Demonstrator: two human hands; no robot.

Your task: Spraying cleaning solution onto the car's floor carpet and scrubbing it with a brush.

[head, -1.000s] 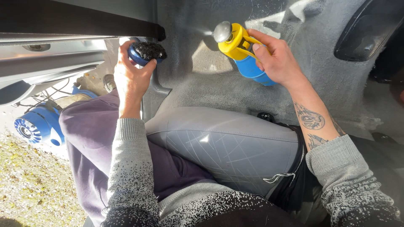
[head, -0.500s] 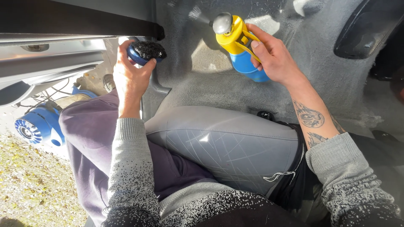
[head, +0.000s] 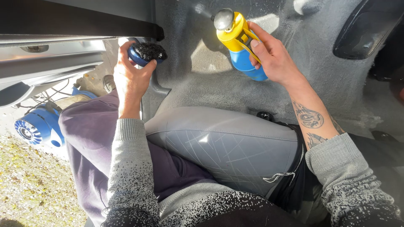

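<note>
1. The grey car carpet [head: 202,84] fills the upper middle of the frame, above the grey seat cushion [head: 227,143].
2. My right hand [head: 273,59], upper right, grips the yellow-and-blue spray bottle [head: 240,42].
3. My left hand [head: 130,77], upper left, clenches a blue scrub brush [head: 147,52], bristles toward the carpet.

Left hand [head: 131,80]: I see it gripping a blue scrub pad [head: 146,53].
Right hand [head: 273,56]: wrapped around yellow-topped blue spray bottle [head: 239,42].
Below: grey carpet [head: 202,80].
</note>
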